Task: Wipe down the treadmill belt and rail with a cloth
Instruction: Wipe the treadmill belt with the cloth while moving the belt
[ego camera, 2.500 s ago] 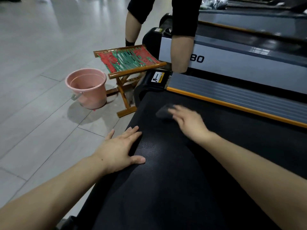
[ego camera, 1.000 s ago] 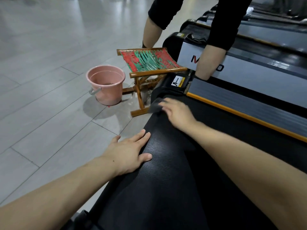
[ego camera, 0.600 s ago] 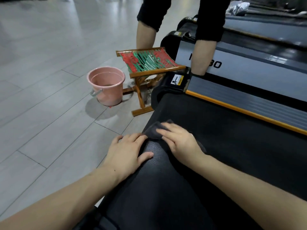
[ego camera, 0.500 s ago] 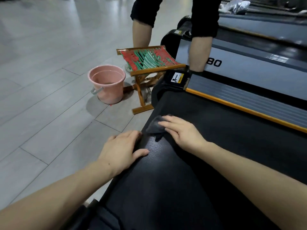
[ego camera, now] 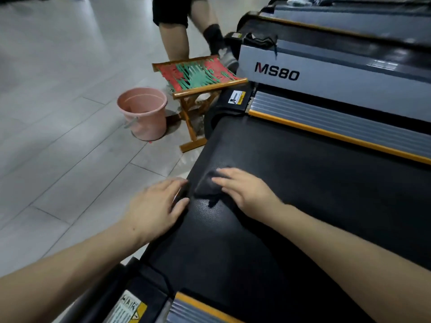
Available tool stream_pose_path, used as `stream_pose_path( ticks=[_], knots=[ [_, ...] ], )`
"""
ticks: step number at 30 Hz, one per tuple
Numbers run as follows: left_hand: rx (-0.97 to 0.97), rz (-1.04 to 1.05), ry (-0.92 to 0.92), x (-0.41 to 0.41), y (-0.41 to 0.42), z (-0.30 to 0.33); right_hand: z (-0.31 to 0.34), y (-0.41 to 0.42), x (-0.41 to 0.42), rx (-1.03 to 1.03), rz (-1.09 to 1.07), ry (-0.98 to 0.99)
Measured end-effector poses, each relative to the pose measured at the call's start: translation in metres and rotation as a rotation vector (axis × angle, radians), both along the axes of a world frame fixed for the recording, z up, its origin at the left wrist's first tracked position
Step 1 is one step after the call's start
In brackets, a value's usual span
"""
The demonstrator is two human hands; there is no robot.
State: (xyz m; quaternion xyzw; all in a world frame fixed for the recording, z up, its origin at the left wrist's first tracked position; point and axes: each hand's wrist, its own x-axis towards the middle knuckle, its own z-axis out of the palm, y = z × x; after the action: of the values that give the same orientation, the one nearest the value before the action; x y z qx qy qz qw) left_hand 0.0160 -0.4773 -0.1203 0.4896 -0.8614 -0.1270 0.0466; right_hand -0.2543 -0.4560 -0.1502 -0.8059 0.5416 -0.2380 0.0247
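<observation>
The black treadmill belt [ego camera: 303,194] fills the middle and right of the head view. A dark grey cloth [ego camera: 207,184] lies bunched on the belt near its rear end. My right hand [ego camera: 247,190] presses flat on the cloth with straight fingers, covering its right part. My left hand [ego camera: 158,206] rests flat on the belt's rear edge, just left of the cloth, fingers spread. A grey ribbed side rail [ego camera: 338,123] with an orange strip runs along the far side of the belt. Another rail's end [ego camera: 196,310] shows at the bottom.
A pink bucket [ego camera: 143,113] stands on the tiled floor beside a wooden folding stool [ego camera: 198,76] with a red and green woven seat. A person's legs [ego camera: 177,31] stand behind the stool. A second treadmill marked MS80 [ego camera: 326,75] lies beyond the rail.
My right hand swept the cloth from the far end of the belt back toward my left hand. The person's legs stepped off the neighbouring treadmill toward the floor. The view shifted.
</observation>
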Motion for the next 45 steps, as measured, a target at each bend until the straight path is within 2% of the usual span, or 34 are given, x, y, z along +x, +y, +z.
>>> stream_pose_path(
  ticks=[3, 6, 9, 11, 13, 14, 15, 18, 20, 22, 24, 26, 29, 31, 34, 36, 38, 40, 43, 45],
  knots=[
    [-0.017, -0.095, -0.063, -0.012, 0.004, -0.007, 0.007, -0.057, -0.043, 0.041, -0.352, -0.035],
    [-0.09, -0.161, -0.12, -0.027, 0.007, -0.013, 0.009, -0.055, -0.042, 0.05, -0.468, -0.033],
    [-0.167, -0.225, -0.144, -0.037, 0.016, -0.015, 0.004, 0.016, -0.023, -0.044, -0.276, -0.059],
    [-0.19, -0.224, -0.11, -0.042, 0.02, -0.017, 0.002, 0.065, -0.019, 0.005, -0.099, -0.085],
    [-0.207, -0.221, -0.08, -0.048, 0.023, -0.016, 0.002, 0.073, -0.035, 0.029, 0.027, -0.07],
    [-0.217, -0.223, -0.071, -0.052, 0.023, -0.015, 0.001, 0.062, -0.048, 0.022, 0.023, -0.022],
    [-0.215, -0.222, -0.07, -0.056, 0.024, -0.014, 0.002, 0.045, -0.063, 0.012, -0.04, 0.015],
    [-0.18, -0.207, -0.1, -0.07, 0.032, -0.009, 0.01, -0.011, -0.116, 0.046, -0.429, 0.005],
    [-0.178, -0.221, -0.124, -0.079, 0.039, -0.008, 0.015, -0.018, -0.124, 0.06, -0.531, -0.001],
    [-0.161, -0.234, -0.146, -0.086, 0.044, -0.005, 0.013, 0.01, -0.11, 0.017, -0.457, -0.001],
    [-0.134, -0.236, -0.156, -0.093, 0.047, -0.005, 0.009, 0.065, -0.092, -0.029, -0.271, -0.044],
    [-0.117, -0.262, -0.187, -0.1, 0.049, -0.008, 0.004, 0.122, -0.077, 0.028, -0.095, -0.06],
    [-0.129, -0.31, -0.209, -0.112, 0.052, -0.014, 0.005, 0.133, -0.089, 0.031, 0.039, -0.056],
    [-0.129, -0.336, -0.209, -0.121, 0.052, -0.012, 0.005, 0.093, -0.118, -0.006, -0.035, -0.009],
    [-0.131, -0.337, -0.197, -0.13, 0.053, -0.005, 0.012, 0.029, -0.168, 0.037, -0.44, -0.003],
    [-0.143, -0.331, -0.181, -0.134, 0.054, -0.002, 0.014, 0.02, -0.171, 0.066, -0.567, -0.003],
    [-0.126, -0.321, -0.172, -0.135, 0.054, 0.001, 0.014, 0.04, -0.153, 0.023, -0.498, 0.018],
    [-0.122, -0.321, -0.182, -0.134, 0.055, 0.0, 0.011, 0.087, -0.133, -0.015, -0.304, 0.001],
    [-0.121, -0.373, -0.231, -0.135, 0.055, -0.004, 0.002, 0.159, -0.111, 0.062, -0.037, -0.037],
    [-0.127, -0.4, -0.255, -0.138, 0.057, -0.004, 0.003, 0.164, -0.125, 0.059, 0.054, -0.016]
  ],
)
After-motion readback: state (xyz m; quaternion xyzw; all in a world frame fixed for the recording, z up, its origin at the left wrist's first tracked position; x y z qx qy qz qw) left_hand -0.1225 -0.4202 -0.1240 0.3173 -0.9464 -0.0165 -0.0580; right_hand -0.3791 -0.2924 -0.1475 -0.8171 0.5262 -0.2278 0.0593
